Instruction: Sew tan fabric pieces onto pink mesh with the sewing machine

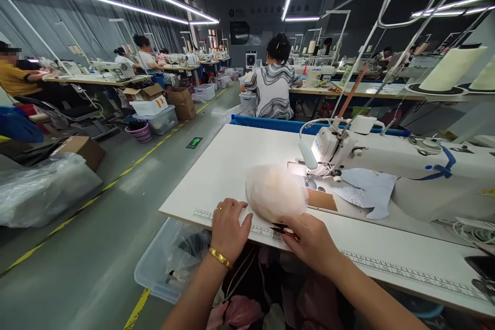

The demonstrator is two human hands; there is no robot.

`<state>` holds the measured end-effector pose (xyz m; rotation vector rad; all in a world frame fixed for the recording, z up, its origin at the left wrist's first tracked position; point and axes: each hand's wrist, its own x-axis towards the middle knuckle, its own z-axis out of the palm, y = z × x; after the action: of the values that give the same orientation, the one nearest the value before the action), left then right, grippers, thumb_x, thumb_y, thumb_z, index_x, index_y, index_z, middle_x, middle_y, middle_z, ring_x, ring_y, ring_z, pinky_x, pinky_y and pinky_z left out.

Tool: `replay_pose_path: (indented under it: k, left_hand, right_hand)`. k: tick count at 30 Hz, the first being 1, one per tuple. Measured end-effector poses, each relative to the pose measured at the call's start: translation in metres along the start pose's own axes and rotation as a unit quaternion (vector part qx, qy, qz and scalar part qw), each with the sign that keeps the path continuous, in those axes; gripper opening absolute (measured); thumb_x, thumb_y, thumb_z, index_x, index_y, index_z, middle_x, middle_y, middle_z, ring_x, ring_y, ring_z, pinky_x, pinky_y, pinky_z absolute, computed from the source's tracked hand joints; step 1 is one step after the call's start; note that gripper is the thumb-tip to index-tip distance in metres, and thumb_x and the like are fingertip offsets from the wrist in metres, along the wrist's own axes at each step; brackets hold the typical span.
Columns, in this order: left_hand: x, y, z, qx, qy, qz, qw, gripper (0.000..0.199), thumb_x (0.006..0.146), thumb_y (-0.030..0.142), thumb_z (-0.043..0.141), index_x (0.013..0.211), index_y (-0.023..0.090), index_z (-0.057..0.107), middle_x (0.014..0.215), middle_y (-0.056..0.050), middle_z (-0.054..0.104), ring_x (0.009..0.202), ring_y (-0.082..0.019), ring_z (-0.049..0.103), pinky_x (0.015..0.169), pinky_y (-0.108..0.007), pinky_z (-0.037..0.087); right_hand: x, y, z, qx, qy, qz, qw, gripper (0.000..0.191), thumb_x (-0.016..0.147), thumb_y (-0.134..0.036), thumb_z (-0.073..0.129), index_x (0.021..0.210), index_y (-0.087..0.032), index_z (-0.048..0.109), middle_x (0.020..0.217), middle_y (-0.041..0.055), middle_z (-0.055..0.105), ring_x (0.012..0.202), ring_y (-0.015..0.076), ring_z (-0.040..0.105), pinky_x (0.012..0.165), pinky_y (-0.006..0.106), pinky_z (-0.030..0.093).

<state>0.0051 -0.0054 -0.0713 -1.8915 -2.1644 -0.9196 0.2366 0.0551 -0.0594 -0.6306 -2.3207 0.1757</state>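
A fluffy, cream-white piece (273,191), blurred by motion, lies on the white sewing table (204,170) in front of the sewing machine (330,147). Just left of it, my left hand (231,224) rests at the table's front edge, thumb apart from the fingers and nothing seen in it. My right hand (309,240) is closed around dark thread snips (281,229), whose pointed tips face left beside the lower edge of the fluffy piece. Part of the snips is hidden by my fingers.
White pattern pieces (365,191) lie under the machine arm. A printed ruler (386,267) runs along the front edge. Below the table's left side stands a clear plastic bin (152,263). A co-worker (274,82) sits ahead; thread cones (450,69) stand at right.
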Motion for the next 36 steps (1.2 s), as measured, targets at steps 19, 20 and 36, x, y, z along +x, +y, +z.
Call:
replay_pose_path:
  k: [19,20,36]
  left_hand:
    - [-0.021,-0.015,-0.032,-0.078,-0.036,0.134,0.987,0.024,0.095,0.017,0.06,0.072,0.019,0.06,0.087,-0.005,0.063,0.085,-0.022,0.053,0.08,-0.04,0.043]
    - [-0.02,-0.015,-0.031,-0.081,-0.028,0.125,0.988,0.021,0.095,0.018,0.061,0.074,0.019,0.061,0.088,-0.005,0.063,0.086,-0.023,0.054,0.081,-0.041,0.044]
    - [0.003,-0.004,-0.001,-0.02,-0.067,0.103,0.992,0.014,0.095,0.013,0.055,0.083,0.019,0.059,0.096,-0.009,0.064,0.091,-0.027,0.057,0.083,-0.044,0.049]
  right_hand:
    - [0.007,-0.018,0.01,-0.002,-0.073,0.005,0.997,0.016,0.095,-0.013,0.055,0.105,-0.022,0.064,0.082,0.0016,0.073,0.069,0.0199,0.063,0.066,0.031,0.04]
    - [0.009,-0.019,0.01,-0.003,-0.077,0.014,0.997,0.015,0.096,-0.015,0.056,0.108,-0.022,0.064,0.083,0.0015,0.073,0.07,0.02,0.064,0.067,0.031,0.041]
    - [0.018,-0.043,0.016,-0.133,-0.058,0.029,0.989,0.013,0.104,-0.018,0.051,0.103,-0.02,0.064,0.076,0.0019,0.065,0.064,0.0183,0.055,0.063,0.032,0.03]
